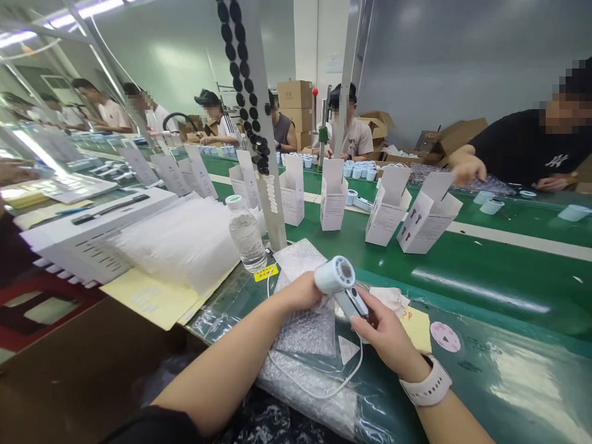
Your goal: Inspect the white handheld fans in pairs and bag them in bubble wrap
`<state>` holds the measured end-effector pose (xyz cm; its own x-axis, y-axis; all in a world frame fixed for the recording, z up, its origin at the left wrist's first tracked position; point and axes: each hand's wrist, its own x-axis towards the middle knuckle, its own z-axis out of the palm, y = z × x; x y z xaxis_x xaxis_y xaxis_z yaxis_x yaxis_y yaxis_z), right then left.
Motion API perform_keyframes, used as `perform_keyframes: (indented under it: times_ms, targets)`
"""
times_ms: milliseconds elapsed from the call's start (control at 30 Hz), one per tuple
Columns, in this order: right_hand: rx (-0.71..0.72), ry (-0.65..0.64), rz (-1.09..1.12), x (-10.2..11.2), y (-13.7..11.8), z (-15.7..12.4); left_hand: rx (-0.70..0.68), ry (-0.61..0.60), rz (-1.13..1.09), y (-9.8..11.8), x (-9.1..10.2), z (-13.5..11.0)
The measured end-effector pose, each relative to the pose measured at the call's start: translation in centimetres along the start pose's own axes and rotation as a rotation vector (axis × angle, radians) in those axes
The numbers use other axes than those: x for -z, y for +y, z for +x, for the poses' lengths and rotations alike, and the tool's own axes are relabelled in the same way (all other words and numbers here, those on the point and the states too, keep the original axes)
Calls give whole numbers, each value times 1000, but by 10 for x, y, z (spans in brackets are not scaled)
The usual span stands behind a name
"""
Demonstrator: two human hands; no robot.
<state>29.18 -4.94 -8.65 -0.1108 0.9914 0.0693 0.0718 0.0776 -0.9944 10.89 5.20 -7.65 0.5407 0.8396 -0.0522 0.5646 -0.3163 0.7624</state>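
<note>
The right hand (386, 333) grips the handle of a small white fan (340, 279) and the left hand (303, 293) clasps its head, just above bubble wrap (305, 333) on the table (509, 382). A water bottle (245, 237) stands near.

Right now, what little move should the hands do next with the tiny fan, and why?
Probably lower the small fan toward the bubble-wrap bag and slip it in. The right hand has a grip on the fan's handle, the left hand is up against its round head, and the bag lies just beneath them, so that looks like the shortest move.
</note>
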Motion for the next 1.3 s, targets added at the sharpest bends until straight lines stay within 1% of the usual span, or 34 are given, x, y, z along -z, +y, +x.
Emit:
perform_keyframes:
  times_ms: [100,200,267,367,433,467,533,633,700,733,800,867,900,967,1000,1033,1067,1100,1133,1167,1200,1233,1300]
  targets:
    - [5,-17,-220,-6,-4,2,17,44,-45,-14,7,2]
    - [-40,5,-292,-11,-8,5,51,113,-1,-13,18,1]
    - [-36,-10,-332,-12,-10,6,54,150,62,-3,25,-2]
    - [-2,-38,-391,-12,-9,5,39,190,171,23,36,-12]
    - [21,-11,-418,-13,-7,4,13,198,263,40,40,-21]
    - [30,10,-429,-14,-7,3,-17,182,333,48,41,-26]
    - [42,47,-435,-18,-6,1,-127,113,524,61,38,-36]
    - [53,72,-382,-24,-9,-1,-387,-44,791,75,23,-49]
    - [31,79,-264,-24,-14,-2,-539,-95,890,82,14,-55]
    - [3,78,-177,-23,-18,-2,-591,-100,921,85,11,-56]
    - [-72,56,21,-15,-26,-1,-632,-69,950,90,12,-59]
    - [-138,-23,279,-6,-36,-3,-632,-38,920,96,20,-60]
    - [-150,-94,399,-1,-40,-6,-623,-21,889,99,25,-61]
    - [-167,-279,626,6,-48,-13,-606,32,794,107,37,-63]
    - [-161,-377,681,9,-50,-18,-601,68,724,110,43,-65]
    - [-142,-457,691,11,-51,-23,-595,119,641,115,49,-66]
    - [-116,-512,689,13,-51,-28,-592,179,544,119,56,-67]
    - [-67,-534,699,15,-51,-31,-587,240,441,123,62,-68]
    - [-1,-518,728,17,-50,-34,-577,292,346,127,68,-68]
    - [69,-465,772,19,-49,-35,-563,333,268,131,73,-68]
    - [126,-386,806,21,-48,-34,-549,358,210,134,78,-68]
    - [162,-298,813,23,-47,-33,-537,361,169,137,82,-68]
    - [161,-155,720,24,-45,-27,-532,329,138,141,86,-68]
